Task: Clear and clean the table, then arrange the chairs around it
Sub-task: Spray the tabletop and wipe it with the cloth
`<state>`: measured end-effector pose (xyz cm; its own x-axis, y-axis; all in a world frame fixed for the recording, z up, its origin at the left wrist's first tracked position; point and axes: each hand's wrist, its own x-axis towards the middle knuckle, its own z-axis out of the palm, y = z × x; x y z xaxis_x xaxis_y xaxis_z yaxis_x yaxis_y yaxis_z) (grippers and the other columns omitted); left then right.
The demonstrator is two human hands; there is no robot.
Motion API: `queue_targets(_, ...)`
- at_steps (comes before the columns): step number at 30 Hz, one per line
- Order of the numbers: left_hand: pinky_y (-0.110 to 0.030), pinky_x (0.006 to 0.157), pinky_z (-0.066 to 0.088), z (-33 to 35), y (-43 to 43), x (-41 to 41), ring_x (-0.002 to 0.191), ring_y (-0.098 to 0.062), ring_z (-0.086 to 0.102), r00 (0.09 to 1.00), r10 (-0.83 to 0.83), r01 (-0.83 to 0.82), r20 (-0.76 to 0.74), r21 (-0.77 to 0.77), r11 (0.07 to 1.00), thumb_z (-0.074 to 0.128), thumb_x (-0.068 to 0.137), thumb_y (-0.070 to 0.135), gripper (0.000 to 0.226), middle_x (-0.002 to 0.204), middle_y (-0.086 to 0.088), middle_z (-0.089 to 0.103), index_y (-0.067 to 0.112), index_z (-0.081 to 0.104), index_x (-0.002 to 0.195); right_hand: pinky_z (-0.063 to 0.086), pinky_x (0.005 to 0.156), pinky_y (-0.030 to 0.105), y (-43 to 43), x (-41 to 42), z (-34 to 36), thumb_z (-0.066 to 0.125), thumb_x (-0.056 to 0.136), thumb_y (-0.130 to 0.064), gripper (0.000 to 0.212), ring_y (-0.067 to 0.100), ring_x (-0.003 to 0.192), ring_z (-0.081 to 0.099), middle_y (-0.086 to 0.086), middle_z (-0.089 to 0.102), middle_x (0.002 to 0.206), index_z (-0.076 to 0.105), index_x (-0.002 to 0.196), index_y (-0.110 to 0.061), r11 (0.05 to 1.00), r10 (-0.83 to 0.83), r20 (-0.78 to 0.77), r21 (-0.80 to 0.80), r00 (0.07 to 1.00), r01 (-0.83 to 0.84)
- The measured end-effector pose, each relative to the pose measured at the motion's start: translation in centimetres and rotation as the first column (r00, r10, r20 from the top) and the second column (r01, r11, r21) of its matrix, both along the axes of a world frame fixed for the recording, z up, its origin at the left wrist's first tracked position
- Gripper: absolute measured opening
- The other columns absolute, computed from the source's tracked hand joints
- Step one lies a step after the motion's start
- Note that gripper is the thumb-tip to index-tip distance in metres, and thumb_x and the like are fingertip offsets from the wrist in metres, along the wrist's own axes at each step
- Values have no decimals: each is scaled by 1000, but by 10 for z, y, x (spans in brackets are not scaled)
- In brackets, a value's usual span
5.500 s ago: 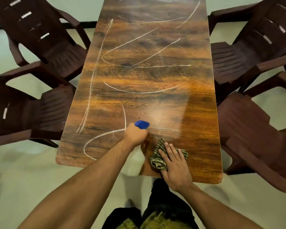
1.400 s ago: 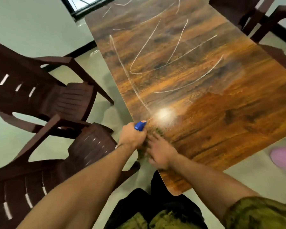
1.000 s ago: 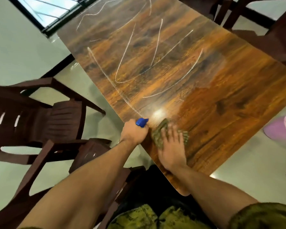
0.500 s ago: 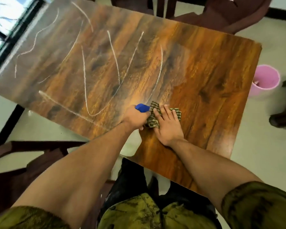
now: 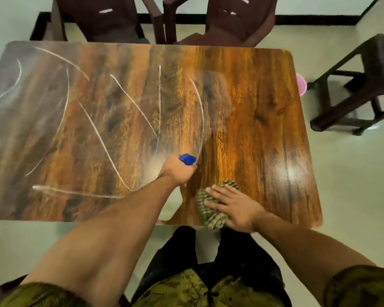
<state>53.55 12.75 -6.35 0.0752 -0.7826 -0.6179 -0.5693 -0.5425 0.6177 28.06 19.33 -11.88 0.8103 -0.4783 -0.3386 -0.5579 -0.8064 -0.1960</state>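
The wood-grain table (image 5: 264, 120) fills most of the head view, its long side running left to right in front of the person. White scribbled lines (image 5: 104, 147) cross its left and middle parts, and the right part shows bare glossy wood with a bright glare spot near the right edge.

The left hand (image 5: 177, 171) is a closed fist wrapped round the neck of a spray bottle (image 5: 187, 159). The blue spray head pokes out above the knuckles and points away from the person. The pale body of the bottle hangs below the fist, over the table near its near edge.

Just right of it, the right hand (image 5: 235, 209) lies flat with its fingers straight and spread, pointing left. It presses down on a bunched green-and-cream checked cloth (image 5: 213, 218). The cloth sits on the table right at the near edge, in the cleaner right half, with folds showing beyond the fingertips and under the palm.

Two dark brown plastic chairs stand side by side at the far side of the table, one to the left (image 5: 106, 21) and one to the right (image 5: 239, 21). A dark stool (image 5: 377, 69) stands on the pale floor to the right, well apart from the table. A pink bucket (image 5: 302, 84) peeks out from behind the table's far right corner
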Motion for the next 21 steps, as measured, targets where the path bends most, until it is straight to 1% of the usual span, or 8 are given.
queue_targets(2,-27,52,49,-1,1,-3,44,-22,60,999,-2,2,-40,-6,1000,65,92,25,26,60,-12,62,9,57,73,-11,121,40,-1,-7,3,41,90,-47,78,27,154,-4,6,-3,167,6,158,-31,857,-511,-2,-72,860,510)
queue_targets(5,-28,50,49,-2,-2,-7,43,-20,59,998,0,-1,-60,-20,1000,68,92,28,24,64,-9,62,10,58,79,-3,122,51,8,39,6,34,94,-49,78,35,152,-7,16,-7,165,2,159,-21,308,-951,-20,-117,308,944)
queue_targets(6,-28,49,50,-1,-4,-8,44,-20,60,998,-6,5,-56,-24,1000,68,91,30,25,64,-8,62,10,59,79,-3,121,54,16,61,6,36,95,-50,80,37,151,-10,19,-10,164,0,159,-20,319,-948,-40,-118,317,940)
queue_targets(10,-34,56,52,5,-17,-13,52,-21,57,998,-47,45,-51,-42,998,68,91,27,22,63,-6,59,11,61,76,-7,120,53,36,98,2,39,89,-51,80,33,152,-13,15,-7,165,13,159,-24,860,-511,35,8,859,511)
queue_targets(14,-43,65,59,10,-40,-16,58,-23,61,998,-62,61,-20,-71,996,66,81,38,24,64,-4,62,15,61,75,-10,121,47,-23,68,3,39,88,-47,77,24,152,-11,4,-6,164,12,158,-32,975,-221,58,21,974,220)
queue_targets(17,-46,65,59,15,-60,-17,60,-24,60,998,-54,52,-15,-90,995,68,89,27,17,65,-4,60,10,66,85,-12,120,53,-84,51,3,30,97,-50,70,26,151,-18,5,-12,165,1,158,-32,831,-555,-10,-64,832,553)
queue_targets(20,-40,65,53,19,-92,-19,66,-26,57,997,-62,67,46,-110,992,67,92,25,17,67,-2,54,16,58,81,-3,119,62,-140,65,9,36,96,-53,77,34,152,-11,14,-12,165,1,159,-24,358,-934,-45,-110,355,927)
queue_targets(21,-38,65,50,21,-103,-19,68,-25,56,995,-64,73,80,-112,991,67,93,28,20,68,-1,53,18,55,80,-3,118,64,-153,76,12,37,96,-54,79,38,151,-10,18,-12,164,0,159,-21,300,-954,-68,-114,293,947)
